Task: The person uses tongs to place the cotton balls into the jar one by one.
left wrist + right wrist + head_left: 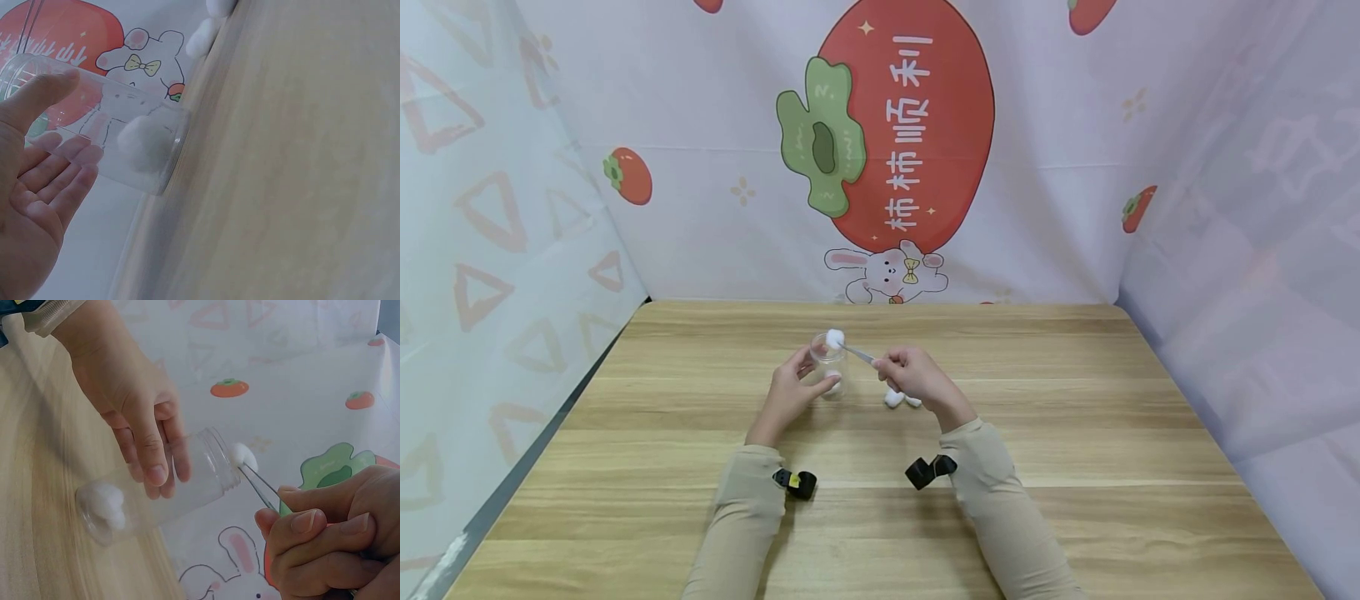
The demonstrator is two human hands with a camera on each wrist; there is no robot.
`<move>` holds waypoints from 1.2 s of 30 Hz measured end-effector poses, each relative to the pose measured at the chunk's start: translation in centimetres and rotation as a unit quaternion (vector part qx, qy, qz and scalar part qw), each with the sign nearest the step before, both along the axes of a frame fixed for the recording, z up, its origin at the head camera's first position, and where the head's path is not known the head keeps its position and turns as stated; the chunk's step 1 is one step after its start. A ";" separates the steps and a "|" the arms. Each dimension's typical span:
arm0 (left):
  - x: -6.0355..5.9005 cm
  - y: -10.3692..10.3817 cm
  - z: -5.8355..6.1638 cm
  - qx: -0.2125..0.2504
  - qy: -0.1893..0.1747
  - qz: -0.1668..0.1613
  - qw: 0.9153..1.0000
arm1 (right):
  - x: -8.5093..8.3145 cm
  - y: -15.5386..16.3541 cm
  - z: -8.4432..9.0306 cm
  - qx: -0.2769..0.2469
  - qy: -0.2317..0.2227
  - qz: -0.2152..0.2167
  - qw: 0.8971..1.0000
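Observation:
A clear plastic jar [181, 487] stands upright on the table with cotton balls [107, 503] at its bottom. My left hand [792, 388] holds the jar's side, thumb on one side and fingers on the other. In my right hand [912, 373] are metal tweezers [859, 354], pinched between thumb and fingers. Their tips grip a white cotton ball [835, 338] right at the jar's open mouth. More cotton balls [893, 398] lie on the table below the right hand, partly hidden by it in the head view.
The wooden table [1075, 500] ends at a white cloth backdrop [1045, 217] printed with persimmons and a rabbit. Similar cloth walls rise at the left and right. Each sleeve carries a black wrist camera [931, 472].

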State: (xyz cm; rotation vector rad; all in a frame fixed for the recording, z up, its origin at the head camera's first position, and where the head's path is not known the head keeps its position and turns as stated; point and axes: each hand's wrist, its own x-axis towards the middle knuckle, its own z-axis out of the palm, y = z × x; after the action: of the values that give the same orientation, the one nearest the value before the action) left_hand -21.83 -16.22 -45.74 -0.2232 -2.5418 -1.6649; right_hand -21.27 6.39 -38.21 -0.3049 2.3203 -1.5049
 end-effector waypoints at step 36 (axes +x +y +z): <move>-0.2 0.0 -0.2 0.009 0.001 -0.002 1.000 | 0.1 0.3 0.1 -0.002 -0.020 0.005 1.000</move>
State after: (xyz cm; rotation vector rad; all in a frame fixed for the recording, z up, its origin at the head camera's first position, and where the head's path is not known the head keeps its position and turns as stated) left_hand -22.00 -16.24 -45.99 -0.2297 -2.5243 -1.6883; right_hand -21.15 6.68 -38.14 -0.2859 2.2817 -1.4985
